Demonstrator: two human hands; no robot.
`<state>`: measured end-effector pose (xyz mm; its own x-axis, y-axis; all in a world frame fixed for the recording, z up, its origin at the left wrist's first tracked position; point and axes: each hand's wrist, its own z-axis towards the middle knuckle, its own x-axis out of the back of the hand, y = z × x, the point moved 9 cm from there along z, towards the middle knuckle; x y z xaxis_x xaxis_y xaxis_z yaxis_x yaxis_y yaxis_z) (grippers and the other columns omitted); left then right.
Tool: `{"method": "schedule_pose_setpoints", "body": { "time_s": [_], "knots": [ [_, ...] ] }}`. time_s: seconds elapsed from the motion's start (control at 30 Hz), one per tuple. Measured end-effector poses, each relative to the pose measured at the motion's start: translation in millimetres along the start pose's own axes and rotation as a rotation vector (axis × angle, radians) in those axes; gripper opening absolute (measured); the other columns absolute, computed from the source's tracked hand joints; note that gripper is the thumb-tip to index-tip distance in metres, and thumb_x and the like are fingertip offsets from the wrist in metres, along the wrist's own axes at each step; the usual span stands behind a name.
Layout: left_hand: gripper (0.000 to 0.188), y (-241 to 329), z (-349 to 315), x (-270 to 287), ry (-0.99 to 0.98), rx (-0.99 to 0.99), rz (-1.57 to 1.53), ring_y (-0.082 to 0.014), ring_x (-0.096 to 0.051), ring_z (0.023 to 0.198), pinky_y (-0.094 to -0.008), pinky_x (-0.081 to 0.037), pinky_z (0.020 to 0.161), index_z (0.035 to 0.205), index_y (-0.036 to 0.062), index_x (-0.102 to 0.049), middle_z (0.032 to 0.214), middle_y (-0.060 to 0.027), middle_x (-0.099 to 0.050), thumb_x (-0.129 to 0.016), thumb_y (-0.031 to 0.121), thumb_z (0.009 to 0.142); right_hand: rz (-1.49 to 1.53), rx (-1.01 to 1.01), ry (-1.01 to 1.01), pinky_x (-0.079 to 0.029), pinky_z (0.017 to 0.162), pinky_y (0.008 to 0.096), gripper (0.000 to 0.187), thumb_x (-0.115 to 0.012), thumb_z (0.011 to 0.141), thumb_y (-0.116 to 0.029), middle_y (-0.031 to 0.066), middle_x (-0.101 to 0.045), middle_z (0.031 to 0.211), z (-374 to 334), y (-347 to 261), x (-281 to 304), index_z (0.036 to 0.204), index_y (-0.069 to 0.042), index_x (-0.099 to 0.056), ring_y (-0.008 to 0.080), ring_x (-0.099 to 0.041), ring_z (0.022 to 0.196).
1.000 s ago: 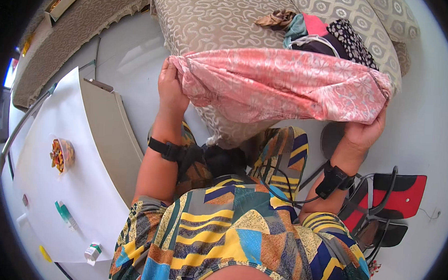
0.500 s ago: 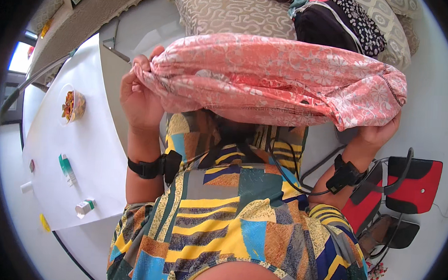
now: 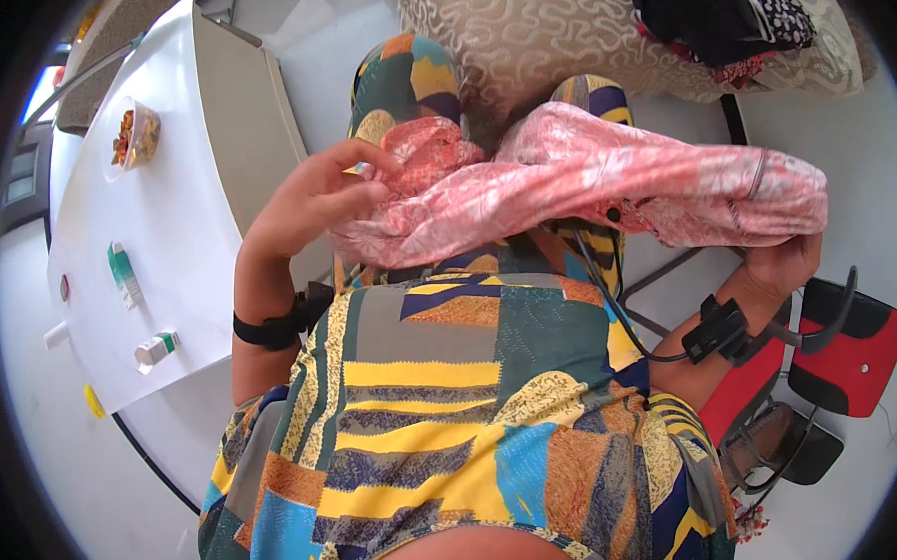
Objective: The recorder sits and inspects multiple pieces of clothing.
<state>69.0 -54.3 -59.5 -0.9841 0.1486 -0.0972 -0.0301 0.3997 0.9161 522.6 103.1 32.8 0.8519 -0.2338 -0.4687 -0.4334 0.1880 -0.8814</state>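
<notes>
pink floral garment [image 3: 553, 184] is off any support, held up over the lap. right hand [image 3: 784, 270] grips its right end from below; left hand [image 3: 307, 199] is at the other end, thumb and forefinger parted, can't tell if the rest pinch. progress: lifted, bunched lengthwise; not smoothed, folded or set down. dark clothes [image 3: 720, 27] lie on the beige patterned cover [image 3: 539, 34].

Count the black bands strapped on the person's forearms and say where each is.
2: one black band around the left forearm, a second band around the right forearm. None seems hidden.
</notes>
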Motion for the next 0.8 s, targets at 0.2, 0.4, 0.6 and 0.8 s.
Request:
{"method": "schedule_pose_setpoints", "body": {
  "time_s": [0.2,0.4,0.6,0.8],
  "knots": [
    [0.042,-28.2,-12.8,-21.8,-0.165,0.103,0.468,-0.0050,-0.048,0.074,-0.0231,-0.044,0.066,0.113,-0.0008,-0.059,0.082,0.0020,-0.054,-0.076,0.011,0.077,-0.245,-0.116,-0.755,-0.038,0.076,0.0303,0.029,-0.063,0.082,-0.027,0.0085,-0.046,0.086,-45.0,21.0,-54.3,0.093,-0.002,-0.052,0.0186,-0.045,0.082],
    [0.025,-25.6,-21.9,-16.7,-0.123,0.140,0.400,-0.0106,-0.053,0.081,-0.0265,-0.046,0.076,0.098,-0.0006,-0.062,0.089,-0.0032,-0.059,-0.070,0.004,0.075,-0.148,-0.163,-0.763,-0.034,0.066,0.0288,0.023,-0.061,0.086,-0.026,0.0063,-0.044,0.083,-53.2,21.9,-19.6,0.086,-0.005,-0.050,0.0145,-0.038,0.074],
    [0.017,16.3,-33.8,-27.4,-0.088,-0.331,0.110,-0.0233,-0.062,0.098,-0.0349,-0.043,0.095,0.086,-0.0018,-0.061,0.103,-0.0141,-0.066,-0.070,0.004,0.073,0.103,-0.301,-0.740,-0.033,0.061,0.0284,0.023,-0.064,0.086,-0.026,0.0039,-0.043,0.076,-64.8,23.5,-10.4,0.084,-0.009,-0.049,0.0133,-0.036,0.069],
    [0.019,-5.7,-57.1,-10.4,-0.268,-0.263,-0.315,-0.0198,-0.062,0.085,-0.0315,-0.046,0.079,0.067,0.0036,-0.052,0.090,-0.0145,-0.066,-0.071,0.005,0.065,0.141,-0.319,-0.845,-0.032,0.060,0.0286,0.025,-0.065,0.085,-0.032,0.0000,-0.043,0.069,-71.2,31.8,-6.1,0.082,-0.011,-0.051,0.0134,-0.036,0.067]
  ]
}}
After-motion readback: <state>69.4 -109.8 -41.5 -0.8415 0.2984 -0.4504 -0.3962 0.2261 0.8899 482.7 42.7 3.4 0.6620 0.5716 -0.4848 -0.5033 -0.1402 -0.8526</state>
